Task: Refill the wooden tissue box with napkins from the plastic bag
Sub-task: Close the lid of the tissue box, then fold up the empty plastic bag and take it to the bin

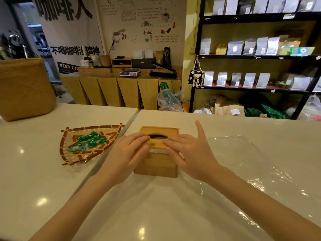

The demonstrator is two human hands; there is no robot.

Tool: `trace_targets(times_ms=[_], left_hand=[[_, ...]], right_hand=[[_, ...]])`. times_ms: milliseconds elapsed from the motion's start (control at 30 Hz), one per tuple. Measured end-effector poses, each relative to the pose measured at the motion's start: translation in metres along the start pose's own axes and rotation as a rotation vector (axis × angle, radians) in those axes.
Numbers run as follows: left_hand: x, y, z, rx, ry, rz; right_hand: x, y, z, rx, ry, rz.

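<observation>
The wooden tissue box [156,164] stands on the white counter in the middle. Its lid [159,132] with an oval slot sits tilted on top, and a strip of white napkins [157,150] shows in the gap under the lid's near edge. My left hand [125,159] lies flat on the lid's left side, fingers together. On the lid's right side my right hand [189,153] presses flat, thumb raised. A clear plastic bag [243,164] lies flattened on the counter to the right of the box and looks empty.
A woven bamboo tray [69,150] with several green wrapped sweets sits left of the box. A tall woven basket [24,89] stands at the far left. A seam between two counter tops [111,157] runs beside the box. Shelves of pouches fill the back right.
</observation>
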State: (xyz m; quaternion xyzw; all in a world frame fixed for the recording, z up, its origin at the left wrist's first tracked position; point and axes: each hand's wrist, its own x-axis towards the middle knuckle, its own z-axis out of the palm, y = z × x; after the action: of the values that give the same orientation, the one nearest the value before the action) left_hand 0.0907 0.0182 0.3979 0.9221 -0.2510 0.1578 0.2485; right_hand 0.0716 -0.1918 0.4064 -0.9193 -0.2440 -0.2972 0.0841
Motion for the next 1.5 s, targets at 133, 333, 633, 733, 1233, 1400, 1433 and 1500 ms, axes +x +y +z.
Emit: trace_targets(times_ms=[133, 333, 633, 733, 1233, 1400, 1433, 1500], left_hand=[[-0.006, -0.005, 0.009, -0.020, 0.010, 0.022], [-0.009, -0.007, 0.019, -0.116, 0.073, 0.013], [-0.011, 0.005, 0.019, -0.131, 0.090, -0.049], [-0.008, 0.039, 0.017, -0.041, 0.269, -0.011], [-0.006, 0.133, 0.110, 0.276, -0.482, -0.127], [0.009, 0.126, 0.120, 0.226, -0.537, -0.148], [0.013, 0.126, 0.121, 0.202, -0.541, -0.148], [0.021, 0.128, 0.122, 0.129, -0.517, -0.141]], right_hand=[[-0.009, -0.002, 0.007, -0.103, -0.011, 0.009], [-0.016, -0.007, 0.016, -0.099, 0.034, 0.056], [-0.018, -0.003, 0.008, -0.001, -0.153, 0.037], [-0.030, 0.004, -0.006, 0.186, -0.205, 0.129], [-0.163, 0.146, -0.061, -0.219, -0.504, 1.045], [-0.175, 0.143, -0.058, -0.138, -0.354, 1.043], [-0.175, 0.142, -0.057, -0.095, -0.307, 1.058], [-0.177, 0.141, -0.057, 0.001, -0.195, 1.103]])
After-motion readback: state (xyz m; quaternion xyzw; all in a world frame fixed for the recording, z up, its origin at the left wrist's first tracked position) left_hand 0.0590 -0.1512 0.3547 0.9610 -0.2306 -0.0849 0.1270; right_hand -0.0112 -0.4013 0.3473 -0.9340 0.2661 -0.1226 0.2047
